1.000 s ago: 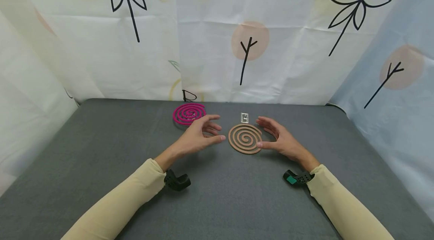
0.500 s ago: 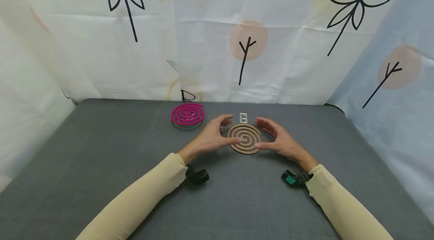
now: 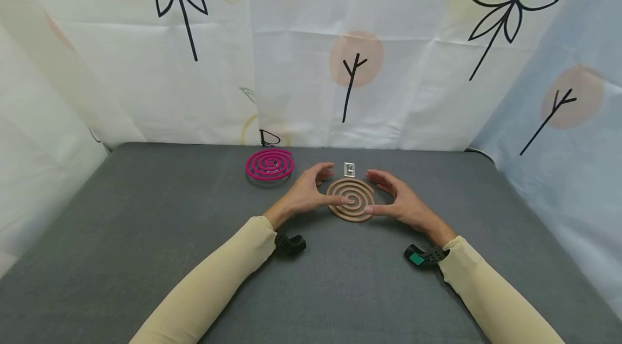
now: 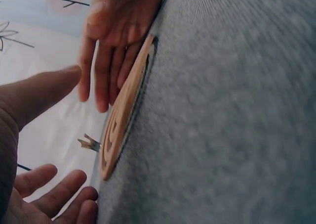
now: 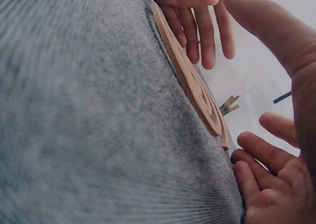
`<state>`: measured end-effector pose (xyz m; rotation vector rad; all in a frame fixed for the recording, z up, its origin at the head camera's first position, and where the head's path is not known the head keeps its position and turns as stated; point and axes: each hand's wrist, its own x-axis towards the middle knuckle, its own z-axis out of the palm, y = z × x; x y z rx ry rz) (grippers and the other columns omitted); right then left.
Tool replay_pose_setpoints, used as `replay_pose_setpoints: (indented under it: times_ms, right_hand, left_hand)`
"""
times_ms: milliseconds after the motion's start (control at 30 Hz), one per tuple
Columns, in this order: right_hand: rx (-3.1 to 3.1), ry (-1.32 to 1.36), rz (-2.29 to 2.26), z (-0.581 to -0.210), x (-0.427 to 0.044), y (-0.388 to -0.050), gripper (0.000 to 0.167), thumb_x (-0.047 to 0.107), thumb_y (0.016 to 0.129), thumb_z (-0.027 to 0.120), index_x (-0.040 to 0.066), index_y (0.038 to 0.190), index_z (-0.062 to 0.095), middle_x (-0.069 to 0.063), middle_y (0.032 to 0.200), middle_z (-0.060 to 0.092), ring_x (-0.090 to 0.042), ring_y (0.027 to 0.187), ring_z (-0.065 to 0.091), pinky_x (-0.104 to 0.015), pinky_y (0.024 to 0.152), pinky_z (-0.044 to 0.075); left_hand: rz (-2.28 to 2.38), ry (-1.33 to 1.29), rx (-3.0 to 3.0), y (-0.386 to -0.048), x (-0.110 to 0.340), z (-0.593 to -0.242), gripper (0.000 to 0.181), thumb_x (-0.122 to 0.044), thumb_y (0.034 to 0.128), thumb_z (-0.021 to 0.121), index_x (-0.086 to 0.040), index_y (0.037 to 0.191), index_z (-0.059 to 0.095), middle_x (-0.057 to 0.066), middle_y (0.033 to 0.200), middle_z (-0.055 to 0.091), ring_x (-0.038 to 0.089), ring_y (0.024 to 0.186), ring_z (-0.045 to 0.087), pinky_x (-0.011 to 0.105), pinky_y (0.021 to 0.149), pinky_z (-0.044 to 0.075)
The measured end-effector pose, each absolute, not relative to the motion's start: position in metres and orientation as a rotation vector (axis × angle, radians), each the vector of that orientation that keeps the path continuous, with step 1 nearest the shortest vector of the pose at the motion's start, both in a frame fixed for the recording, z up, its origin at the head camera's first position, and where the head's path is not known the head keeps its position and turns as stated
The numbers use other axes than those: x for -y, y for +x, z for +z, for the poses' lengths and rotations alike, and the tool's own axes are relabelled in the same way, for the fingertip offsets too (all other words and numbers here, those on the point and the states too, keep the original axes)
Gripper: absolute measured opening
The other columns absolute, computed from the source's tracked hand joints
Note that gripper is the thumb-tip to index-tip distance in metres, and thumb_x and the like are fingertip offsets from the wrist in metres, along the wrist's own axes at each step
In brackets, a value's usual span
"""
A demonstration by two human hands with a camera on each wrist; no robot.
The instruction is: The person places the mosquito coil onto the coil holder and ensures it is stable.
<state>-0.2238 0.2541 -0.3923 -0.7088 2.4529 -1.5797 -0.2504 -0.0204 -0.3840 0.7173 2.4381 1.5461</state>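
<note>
A tan mosquito coil (image 3: 358, 196) lies flat on the grey table. Just behind it is a small metal coil stand (image 3: 349, 169), whose bent prongs stick up in both wrist views. My left hand (image 3: 308, 193) is at the coil's left side, thumb over its near part and fingers loosely bent. On the right side my right hand (image 3: 400, 201) mirrors it, thumb at the coil's near right edge. Both wrist views show the fingers relaxed around the coil (image 4: 121, 115), pinching nothing. Farther left is a pink mosquito coil (image 3: 262, 171), apparently raised, with metal showing through its middle.
The grey cloth-covered table (image 3: 146, 214) reaches back to a white curtain (image 3: 301, 63) printed with plants. Another curtain side (image 3: 573, 171) closes off the right. Each wrist carries a dark band (image 3: 290, 245).
My left hand has moved right, from beside the pink coil to the tan coil's left side, its thumb now over the coil. The right hand has stayed nearly still.
</note>
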Motion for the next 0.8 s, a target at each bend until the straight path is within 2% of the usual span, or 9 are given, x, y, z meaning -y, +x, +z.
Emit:
replay_pose_setpoints:
  times_ms: [333,800]
  right_hand:
    - [-2.521,-0.694,-1.51,-0.3916,-0.2532,-0.2232,0.086,0.013,0.086,0.084,0.0,0.155,0.034,-0.019,0.158,0.037,-0.039,0.147,0.031,-0.056,0.119,0.024]
    - [-2.628,-0.712,-1.444,-0.3938,-0.248,-0.2232,0.085,0.014,0.083,0.086,-0.002,0.152,0.039,-0.022,0.153,0.043,-0.04,0.143,0.037,-0.057,0.116,0.029]
  left_hand:
    - [1.536,0.759,-2.413,-0.2553,0.0249,-0.3899,0.087,-0.025,0.0835,0.086,-0.003,0.154,0.039,0.015,0.145,0.054,0.025,0.134,0.049,0.039,0.113,0.038]
    - [1.54,0.814,-2.387,-0.2604,0.0294,-0.3923,0.087,-0.017,0.081,0.088,0.0,0.152,0.041,0.017,0.145,0.054,0.026,0.136,0.049,0.038,0.114,0.038]
